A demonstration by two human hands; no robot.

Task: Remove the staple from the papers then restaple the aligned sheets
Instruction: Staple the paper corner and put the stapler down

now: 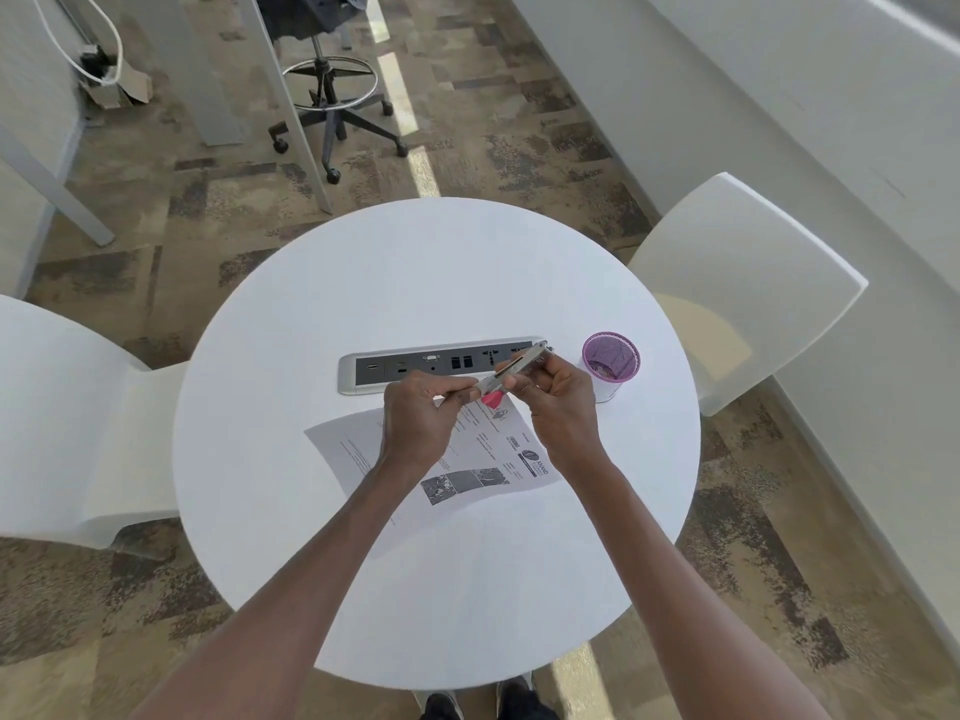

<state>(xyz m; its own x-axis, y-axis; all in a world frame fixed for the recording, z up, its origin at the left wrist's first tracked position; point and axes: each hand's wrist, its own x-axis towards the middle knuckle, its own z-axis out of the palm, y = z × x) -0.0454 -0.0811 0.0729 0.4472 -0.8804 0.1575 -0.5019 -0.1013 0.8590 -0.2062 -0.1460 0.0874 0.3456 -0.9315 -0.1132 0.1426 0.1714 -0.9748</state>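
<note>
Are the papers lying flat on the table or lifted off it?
Flat. The papers lie spread on the white table, while both hands hold the stapler above their far edge.

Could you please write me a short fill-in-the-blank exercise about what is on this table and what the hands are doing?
1. Both hands hold a metal ____ above the papers.
2. The mesh cup beside the right hand is ____ in colour.
3. The table top is ____ in shape.
4. The power strip lies just beyond the ____ hand.

Missing words: stapler; purple; round; left
</note>
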